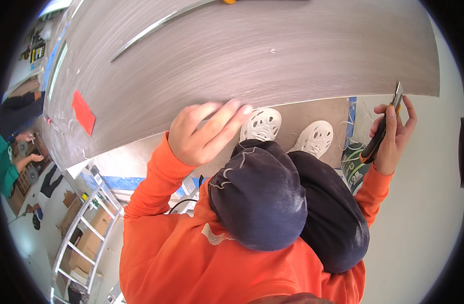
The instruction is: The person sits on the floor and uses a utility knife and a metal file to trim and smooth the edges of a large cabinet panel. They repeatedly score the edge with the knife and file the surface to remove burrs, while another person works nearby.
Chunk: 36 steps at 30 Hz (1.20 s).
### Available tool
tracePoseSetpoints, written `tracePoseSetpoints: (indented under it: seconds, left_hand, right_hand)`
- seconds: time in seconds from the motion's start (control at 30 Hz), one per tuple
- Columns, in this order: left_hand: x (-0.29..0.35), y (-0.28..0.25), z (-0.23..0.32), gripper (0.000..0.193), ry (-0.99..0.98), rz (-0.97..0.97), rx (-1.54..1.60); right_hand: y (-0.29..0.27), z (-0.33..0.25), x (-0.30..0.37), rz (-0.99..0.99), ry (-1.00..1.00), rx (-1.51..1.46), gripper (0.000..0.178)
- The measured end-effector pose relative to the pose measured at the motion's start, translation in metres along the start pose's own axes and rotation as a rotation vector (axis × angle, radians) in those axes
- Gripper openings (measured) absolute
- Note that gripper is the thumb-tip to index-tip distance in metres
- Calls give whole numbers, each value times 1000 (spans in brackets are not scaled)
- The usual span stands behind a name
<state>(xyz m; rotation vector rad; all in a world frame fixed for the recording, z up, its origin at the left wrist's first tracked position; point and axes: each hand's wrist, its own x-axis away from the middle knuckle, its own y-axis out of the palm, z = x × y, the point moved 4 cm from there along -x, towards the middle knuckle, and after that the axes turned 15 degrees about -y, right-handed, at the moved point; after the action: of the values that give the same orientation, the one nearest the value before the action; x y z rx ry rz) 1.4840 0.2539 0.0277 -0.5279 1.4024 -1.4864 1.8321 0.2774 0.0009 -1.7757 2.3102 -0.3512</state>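
Note:
A large grey-brown wood-grain panel (303,55) spans the space in front of my knees, its near edge running above my white shoes. My left hand (206,129) rests at that near edge, fingers stretched out over the surface and slightly blurred, holding nothing. At the panel's right end, my right hand (396,131) is closed around a black and yellow utility knife (378,138). Its blade is out and points away from me, close to the panel's near edge. Thin pale strands hang beside the knife.
A metal straightedge (151,31) lies on the panel's far part, and a red flat piece (83,112) at its left. A green container (352,164) stands by my right leg. An aluminium ladder (85,223) is at lower left. Other people are at the far left.

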Motion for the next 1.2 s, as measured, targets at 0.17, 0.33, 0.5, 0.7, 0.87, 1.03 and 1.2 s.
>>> tracePoseSetpoints:
  seconds: [0.17, 0.33, 0.5, 0.7, 0.87, 1.03, 1.2]
  left_hand:
    - [44, -9, -17, 33, -75, 113, -2]
    - [64, -15, -26, 33, -142, 153, -35]
    - [83, -24, -36, 31, -232, 208, -45]
    - [119, -39, -57, 34, -350, 281, -158]
    - [152, -63, -80, 36, -465, 316, -274]
    - [188, -81, -108, 33, -574, 368, -372]
    - [211, -84, -124, 30, -641, 419, -400]
  right_hand:
    - [4, 1, 4, -52, 5, -6, 42]
    - [3, 3, 7, -66, 13, 32, 40]
    - [0, -2, 7, -82, 16, 66, 36]
    - [1, -56, -22, -149, -224, -9, 33]
    - [61, -136, -58, -441, -569, 237, 38]
    - [193, -182, -44, -811, -919, 302, 35]
    - [327, -176, 22, -828, -1428, 487, 25]
